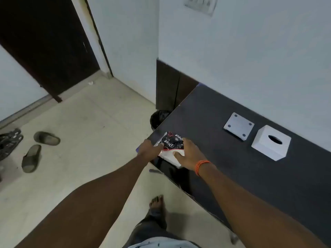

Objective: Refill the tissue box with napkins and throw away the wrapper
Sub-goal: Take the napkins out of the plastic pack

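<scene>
Done: your left hand [149, 149] and right hand [189, 154] both squeeze the black printed plastic napkin pack [172, 141] | Left: fill white square tissue box [271, 142] beside it, bin wrapper.

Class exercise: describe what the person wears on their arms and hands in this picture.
Both forearms are bare, with no sleeves showing. The right hand has a band of thin orange threads around the wrist. The left hand wears nothing visible: no glove, watch or ring.
</scene>
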